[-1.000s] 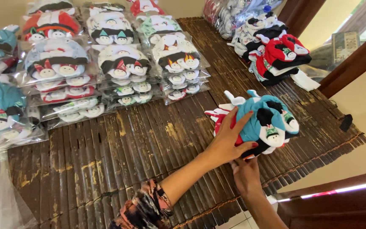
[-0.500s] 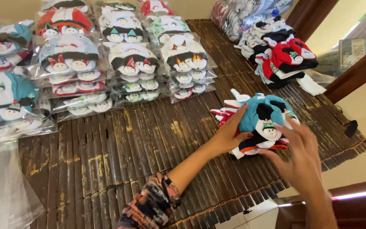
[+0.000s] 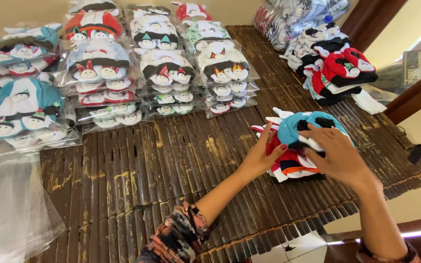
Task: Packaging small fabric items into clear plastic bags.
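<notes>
While left hand (image 3: 259,158) braces small stack (image 3: 293,160) at 9 o'clock, fingers spread, right hand (image 3: 334,156) presses top, fingers splayed; squaring step, next needs firm two-sided grip.

Clear plastic bags (image 3: 98,68) of little caps sit in stacks at the back of the table (image 3: 137,160). A bigger full bag (image 3: 274,22) lies in the far corner. Empty clear bags (image 3: 6,204) lie front left. A small grey sign (image 3: 419,65) stands outside, far right.

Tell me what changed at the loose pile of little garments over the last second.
The right hand came up from below the loose pile and now lies on top of it, fingers on the teal piece. The left hand stayed against the pile's left side. The bagged stacks did not move.
</notes>
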